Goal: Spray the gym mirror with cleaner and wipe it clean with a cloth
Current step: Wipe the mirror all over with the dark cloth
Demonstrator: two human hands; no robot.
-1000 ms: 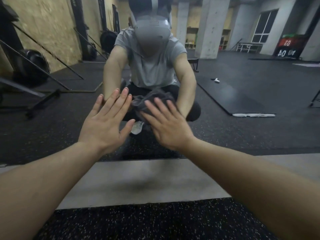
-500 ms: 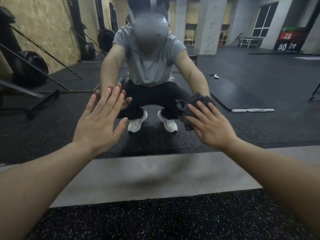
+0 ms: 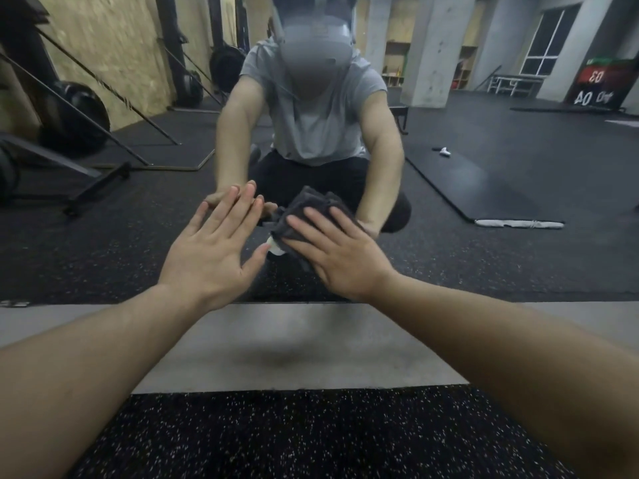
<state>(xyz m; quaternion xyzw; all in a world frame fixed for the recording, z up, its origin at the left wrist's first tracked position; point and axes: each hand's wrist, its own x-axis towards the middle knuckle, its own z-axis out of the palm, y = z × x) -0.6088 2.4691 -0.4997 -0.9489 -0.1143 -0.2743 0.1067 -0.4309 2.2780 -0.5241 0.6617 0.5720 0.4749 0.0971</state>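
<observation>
**Cloth under right hand, low on mirror**

Right hand (image 3: 340,252) laid flat on dark cloth (image 3: 313,210), fingers straight and spread, pressing it onto mirror (image 3: 518,188) low down, near the bottom edge. Cloth bunched, poking out past the fingertips toward 12 o'clock and past the thumb side toward 9. Left hand (image 3: 211,247) flat and empty, fingers straight and close together, at 9 o'clock from the cloth, just beside it, thumb tip nearly touching the right hand's. Palm seemingly braced on the glass, though contact not certain from here.

Wiping step under way, by the look of it. Unwiped glass open toward 3 o'clock and 12 o'clock of the cloth; toward 9 the left hand blocks the path. Next stroke therefore best swept rightward or upward, carried by the right hand alone, already on the cloth. No clear long axis to the crumpled wad, so no turning needed. No sprayer in view. Grey sill (image 3: 276,347) just below at 6 o'clock.
</observation>
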